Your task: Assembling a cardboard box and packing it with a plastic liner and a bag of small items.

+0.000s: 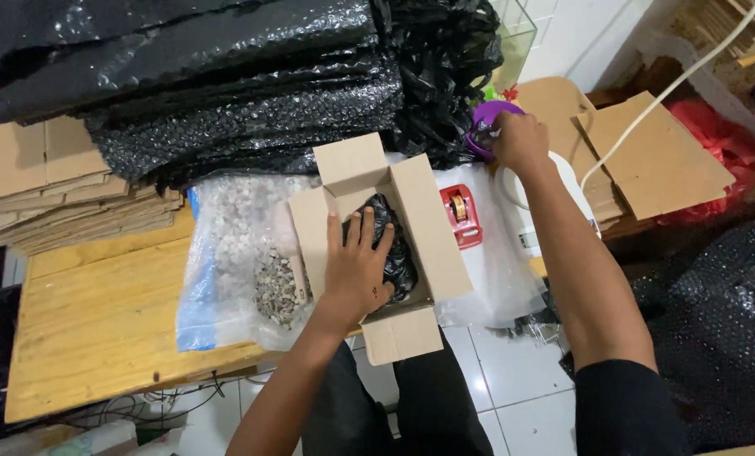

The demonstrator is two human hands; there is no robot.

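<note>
The left hand (356, 270) presses flat, released, on the black wrap (394, 245) in the open box (377, 245); the right hand (519, 139), at 1 o'clock from it, is grasping a purple object (481, 118).

purple object (489, 122) half hidden by right hand (519, 139), black-wrapped item (394, 245) partly under left hand (356, 274)

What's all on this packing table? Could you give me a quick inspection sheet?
Surface: wooden table, pale planks.
Job's things: open cardboard box holding a black bubble-wrapped bundle.
Clutter: clear bag of gravel, red tape dispenser, flat cardboard stack, black bubble wrap pile.
Grips: left hand presses on the bundle; right hand grasps a purple object.
Cables: white cable upper right; dark wires under the table.
Surroundings: white tiled floor, loose cardboard pieces.
</note>
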